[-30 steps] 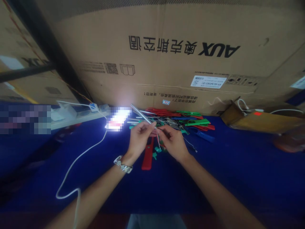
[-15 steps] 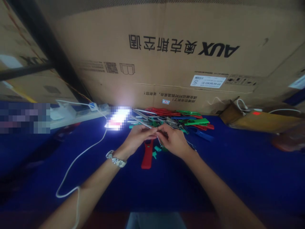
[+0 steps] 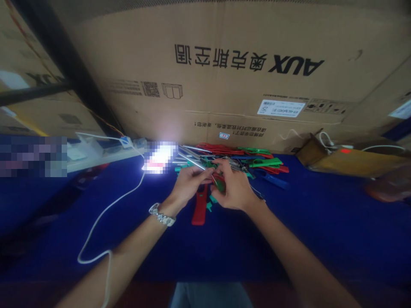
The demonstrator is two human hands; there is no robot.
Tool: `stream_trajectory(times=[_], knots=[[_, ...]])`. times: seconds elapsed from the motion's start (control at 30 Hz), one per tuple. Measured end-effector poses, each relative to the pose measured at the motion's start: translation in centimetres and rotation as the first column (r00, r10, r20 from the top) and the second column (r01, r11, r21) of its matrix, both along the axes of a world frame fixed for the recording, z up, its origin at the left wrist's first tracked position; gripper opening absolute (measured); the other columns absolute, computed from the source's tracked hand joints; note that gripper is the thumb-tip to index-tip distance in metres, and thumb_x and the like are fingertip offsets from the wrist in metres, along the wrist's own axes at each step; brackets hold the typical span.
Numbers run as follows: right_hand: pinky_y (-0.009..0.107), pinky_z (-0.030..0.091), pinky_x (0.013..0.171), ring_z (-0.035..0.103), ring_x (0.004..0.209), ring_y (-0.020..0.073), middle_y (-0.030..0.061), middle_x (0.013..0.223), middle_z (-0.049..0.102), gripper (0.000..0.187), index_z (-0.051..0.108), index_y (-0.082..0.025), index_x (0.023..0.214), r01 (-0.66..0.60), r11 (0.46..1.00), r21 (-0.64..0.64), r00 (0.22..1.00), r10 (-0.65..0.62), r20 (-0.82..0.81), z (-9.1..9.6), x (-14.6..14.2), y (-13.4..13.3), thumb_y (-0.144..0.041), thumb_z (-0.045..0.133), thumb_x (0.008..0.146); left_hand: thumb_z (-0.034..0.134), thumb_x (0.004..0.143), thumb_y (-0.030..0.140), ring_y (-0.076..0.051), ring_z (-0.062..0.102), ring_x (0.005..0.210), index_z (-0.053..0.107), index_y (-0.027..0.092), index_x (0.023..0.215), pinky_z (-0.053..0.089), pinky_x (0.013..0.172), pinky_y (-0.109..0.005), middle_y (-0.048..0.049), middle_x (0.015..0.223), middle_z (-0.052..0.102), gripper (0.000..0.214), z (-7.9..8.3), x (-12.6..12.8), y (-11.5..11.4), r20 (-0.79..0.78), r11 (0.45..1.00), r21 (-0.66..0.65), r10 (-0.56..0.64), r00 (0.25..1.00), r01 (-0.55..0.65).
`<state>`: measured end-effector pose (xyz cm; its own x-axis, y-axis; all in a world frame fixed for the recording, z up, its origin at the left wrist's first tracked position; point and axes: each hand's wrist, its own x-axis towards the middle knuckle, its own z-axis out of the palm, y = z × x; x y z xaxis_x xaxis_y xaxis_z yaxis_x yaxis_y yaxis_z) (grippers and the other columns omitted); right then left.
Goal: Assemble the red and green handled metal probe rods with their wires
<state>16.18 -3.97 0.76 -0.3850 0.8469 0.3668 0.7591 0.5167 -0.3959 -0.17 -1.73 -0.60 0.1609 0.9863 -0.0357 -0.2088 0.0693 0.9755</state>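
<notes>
Just before a heap of coloured clips (image 3: 257, 160), left hand (image 3: 188, 186) and right hand (image 3: 234, 188) together, both pinched on a thin metal rod (image 3: 195, 162).

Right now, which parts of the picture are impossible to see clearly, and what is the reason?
- Head view: the join between the metal rod and what the right hand pinches is covered by fingers.
- Head view: the bright device is pixelated and glaring.
- Head view: a patch at the left edge is pixelated.
- Head view: the pile of red and green pieces is blurred; single parts cannot be told.
- Head view: the left hand hides its grip.
</notes>
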Motion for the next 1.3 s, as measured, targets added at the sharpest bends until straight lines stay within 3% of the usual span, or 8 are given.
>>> stream_trajectory(times=[0.13, 0.2, 0.3, 0.47, 0.73, 1.07, 1.2, 1.3], knots=[[0.040, 0.047, 0.083, 0.064, 0.101, 0.0281, 0.0111, 0.113, 0.066, 0.056, 0.046, -0.020, 0.129, 0.028, 0.990, 0.138, 0.999, -0.025, -0.021, -0.2, 0.1, -0.2, -0.044, 0.065, 0.082, 0.086, 0.064, 0.039, -0.016, 0.072, 0.066, 0.070, 0.012, 0.070, 0.063, 0.076, -0.033, -0.0043, 0.070, 0.074, 0.032, 0.2, -0.3, 0.3, 0.030, 0.996, 0.006, 0.090, 0.995, -0.091], [0.042, 0.043, 0.089, 0.059, 0.110, 0.0291, 0.0119, 0.115, 0.062, 0.037, 0.058, -0.021, 0.112, 0.056, 0.968, 0.245, 0.998, -0.051, -0.026, -0.5, 0.1, -0.2, -0.044, 0.067, 0.084, 0.088, 0.062, 0.040, -0.016, 0.072, 0.065, 0.069, 0.012, 0.069, 0.063, 0.074, -0.032, -0.0035, 0.068, 0.072, 0.035, 0.2, -0.5, 0.5, 0.043, 0.987, 0.006, 0.158, 0.986, -0.159], [0.039, 0.040, 0.086, 0.059, 0.100, 0.0243, 0.0081, 0.100, 0.063, 0.016, 0.064, -0.021, 0.084, 0.106, 0.944, 0.313, 0.994, -0.093, -0.056, -0.7, 0.3, -0.1, -0.036, 0.063, 0.091, 0.088, 0.061, 0.038, -0.014, 0.071, 0.063, 0.068, 0.011, 0.068, 0.062, 0.073, -0.029, -0.0023, 0.067, 0.072, 0.034, 0.1, -0.7, 0.8, 0.057, 0.974, 0.013, 0.227, 0.972, -0.228], [0.035, 0.036, 0.078, 0.057, 0.088, 0.0206, 0.0022, 0.083, 0.066, 0.017, 0.069, -0.023, 0.086, 0.090, 0.966, 0.241, 0.992, -0.065, -0.110, -0.9, 0.8, 0.3, -0.032, 0.059, 0.096, 0.088, 0.061, 0.038, -0.014, 0.072, 0.066, 0.069, 0.010, 0.071, 0.063, 0.075, -0.030, -0.0037, 0.070, 0.073, 0.036, 0.2, -0.9, 0.9, 0.095, 0.973, 0.007, 0.230, 0.968, -0.232], [0.035, 0.040, 0.078, 0.059, 0.083, 0.0215, 0.0020, 0.078, 0.064, 0.014, 0.066, -0.022, 0.074, 0.187, 0.978, 0.090, 0.927, -0.145, -0.345, -1.2, 1.5, 1.0, -0.028, 0.069, 0.086, 0.087, 0.063, 0.034, -0.016, 0.073, 0.069, 0.073, 0.011, 0.074, 0.064, 0.074, -0.030, -0.0045, 0.071, 0.074, 0.029, 0.3, -1.4, 1.4, 0.134, 0.969, 0.035, 0.238, 0.962, -0.244], [0.038, 0.040, 0.080, 0.058, 0.089, 0.0241, 0.0039, 0.084, 0.064, 0.008, 0.066, -0.022, 0.076, 0.239, 0.961, 0.140, 0.945, -0.197, -0.262, -1.2, 1.2, 0.8, -0.025, 0.067, 0.083, 0.089, 0.061, 0.033, -0.015, 0.073, 0.067, 0.072, 0.011, 0.074, 0.064, 0.071, -0.028, -0.0047, 0.073, 0.075, 0.031, 0.5, -0.9, 0.9, 0.124, 0.970, 0.030, 0.236, 0.964, -0.241], [0.037, 0.045, 0.079, 0.059, 0.086, 0.0229, 0.0038, 0.083, 0.062, 0.009, 0.063, -0.021, 0.075, 0.240, 0.970, 0.026, 0.895, -0.211, -0.394, -1.5, 1.1, 1.1, -0.026, 0.068, 0.080, 0.088, 0.063, 0.032, -0.016, 0.073, 0.069, 0.073, 0.011, 0.077, 0.064, 0.071, -0.028, -0.0047, 0.074, 0.075, 0.029, 0.5, -0.8, 0.8, 0.102, 0.971, 0.055, 0.226, 0.969, -0.232], [0.035, 0.049, 0.076, 0.060, 0.084, 0.0206, 0.0038, 0.087, 0.063, 0.013, 0.062, -0.021, 0.086, 0.187, 0.980, -0.073, 0.821, -0.197, -0.536, -1.8, 1.2, 1.4, -0.027, 0.069, 0.077, 0.088, 0.064, 0.033, -0.016, 0.073, 0.069, 0.074, 0.012, 0.079, 0.064, 0.071, -0.029, -0.0044, 0.075, 0.075, 0.030, 0.4, -0.9, 0.9, 0.108, 0.973, 0.075, 0.211, 0.971, -0.220]])
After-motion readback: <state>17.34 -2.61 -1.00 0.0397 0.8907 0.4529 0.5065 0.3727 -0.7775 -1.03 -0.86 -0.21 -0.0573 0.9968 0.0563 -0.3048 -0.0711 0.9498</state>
